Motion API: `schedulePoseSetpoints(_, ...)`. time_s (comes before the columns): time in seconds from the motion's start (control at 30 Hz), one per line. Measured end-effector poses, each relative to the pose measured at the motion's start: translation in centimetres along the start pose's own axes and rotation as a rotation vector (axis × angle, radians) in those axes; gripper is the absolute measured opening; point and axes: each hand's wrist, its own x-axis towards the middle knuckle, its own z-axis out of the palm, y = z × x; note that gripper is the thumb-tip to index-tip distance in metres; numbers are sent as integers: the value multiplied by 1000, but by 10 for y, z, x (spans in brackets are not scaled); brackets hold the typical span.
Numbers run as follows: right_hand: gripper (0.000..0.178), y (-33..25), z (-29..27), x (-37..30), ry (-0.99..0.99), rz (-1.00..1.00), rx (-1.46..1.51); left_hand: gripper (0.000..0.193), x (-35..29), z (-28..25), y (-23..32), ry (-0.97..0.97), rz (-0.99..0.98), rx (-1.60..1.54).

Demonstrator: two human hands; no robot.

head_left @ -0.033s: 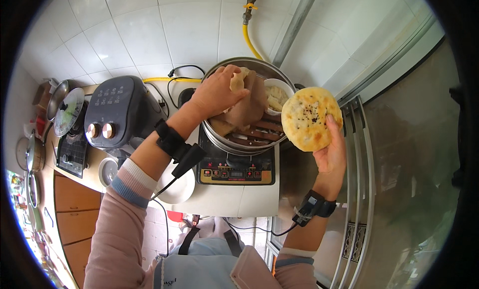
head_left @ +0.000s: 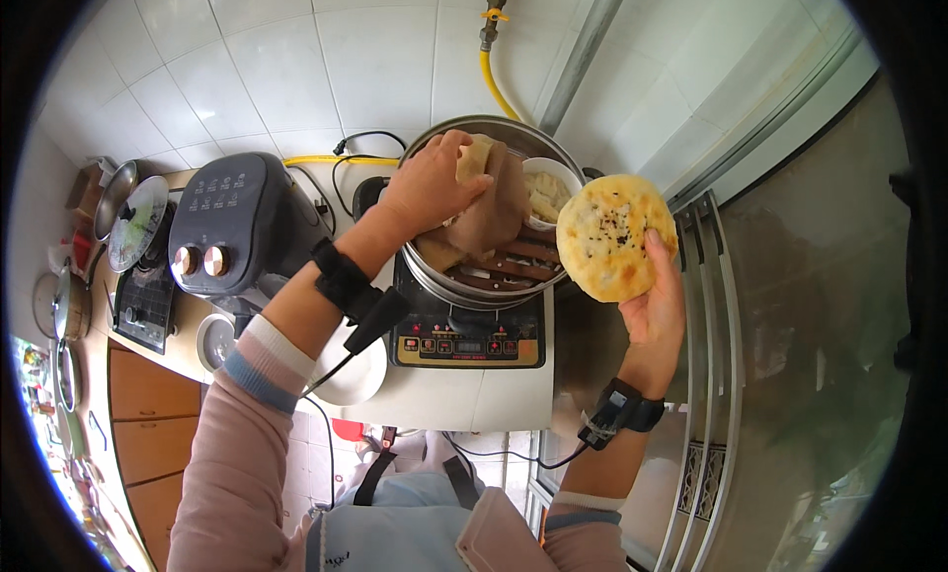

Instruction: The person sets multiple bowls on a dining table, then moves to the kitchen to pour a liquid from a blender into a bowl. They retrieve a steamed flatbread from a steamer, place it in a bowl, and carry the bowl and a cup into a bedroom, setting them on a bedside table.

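My right hand grips a round golden flatbread by its lower right edge, the thumb lying on top. Dark seeds are scattered over the middle of the bread. Over the round steel steamer pot, my left hand is closed on a limp brown paper-like sheet, lifted and creased. A tan piece shows by its fingertips; what it is I cannot tell. Under the sheet lies a brown slatted rack. Inside the pot, a white bowl holds pale food, perhaps dumplings.
The pot stands on a black induction cooker. A white plate, a glass bowl and a dark air fryer are to the left. Pans stand farther left. At right is a metal rack; a yellow gas hose runs behind.
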Motion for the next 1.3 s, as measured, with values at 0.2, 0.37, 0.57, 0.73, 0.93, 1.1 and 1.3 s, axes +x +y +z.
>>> schedulePoseSetpoints(0.2, 46, 1, -7, -2, 5, -40, 48, 34, 22, 17, -21, 99, -33, 3)
schedulePoseSetpoints(0.37, 46, -2, -19, -5, 52, -58, 70, 20, 11, 11, 14, 368, 401, -248)
schedulePoseSetpoints(0.57, 44, -2, -28, -6, 22, -46, 89, 20, -19, 4, 40, -206, 299, -175)
schedulePoseSetpoints(0.73, 42, -4, -34, -9, 69, -58, 97, 25, 20, -15, 6, 70, 163, 44)
schedulePoseSetpoints(0.93, 40, -2, -35, -11, 50, -33, 112, 28, -16, -8, -3, -203, 264, 88)
schedulePoseSetpoints(1.1, 39, 4, -30, -14, -15, -12, 109, 27, -24, -19, 2, -240, 160, 215)
schedulePoseSetpoints(1.3, 40, 10, -23, -17, -93, 24, 121, 14, -33, -38, 3, -609, 90, 359)
